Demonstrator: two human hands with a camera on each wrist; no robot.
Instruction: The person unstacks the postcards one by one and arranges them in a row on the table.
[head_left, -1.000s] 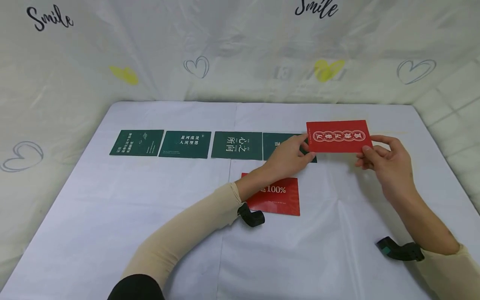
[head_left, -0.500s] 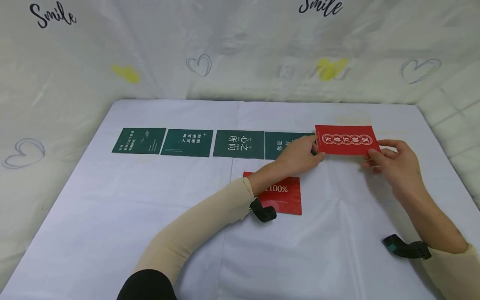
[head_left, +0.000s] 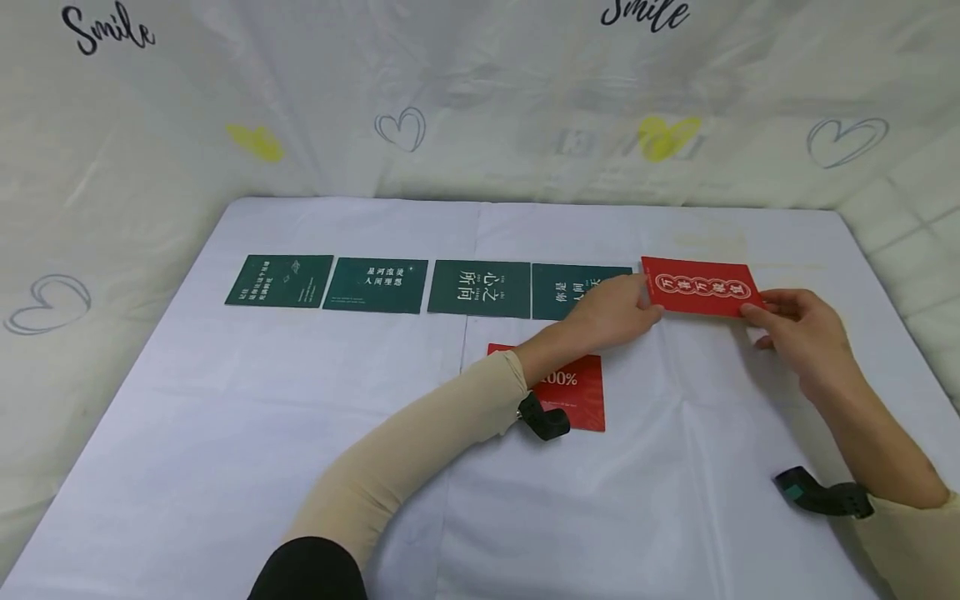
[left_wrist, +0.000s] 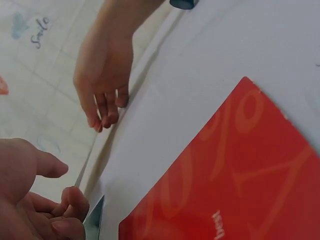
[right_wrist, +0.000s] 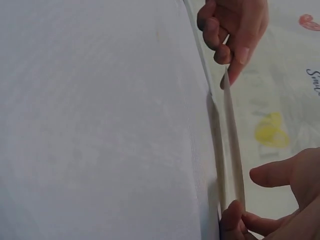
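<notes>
A red card [head_left: 701, 287] with a chain of white-framed characters is held low over the right back part of the table, tilted slightly. My left hand [head_left: 611, 311] grips its left edge. At the right edge my right hand [head_left: 810, 333] pinches the lower corner, thumb on the front. The right wrist view shows this card [right_wrist: 232, 145] nearly edge-on between both hands. Left of it, green cards [head_left: 480, 289] with white lettering lie in a row; my left hand partly covers the rightmost green card [head_left: 551, 292]. A second red card [head_left: 577, 408], marked "100%", lies below my left forearm, partly hidden.
The table [head_left: 225, 450] has a white cloth with shallow creases. Behind it hangs a pale sheet [head_left: 495, 75] printed with hearts and "Smile". Black wrist devices [head_left: 825, 493] sit on both forearms.
Both hands have moved the red card rightward and down toward the cloth, and it has turned slightly clockwise. The green cards and the other red card stay where they were.
</notes>
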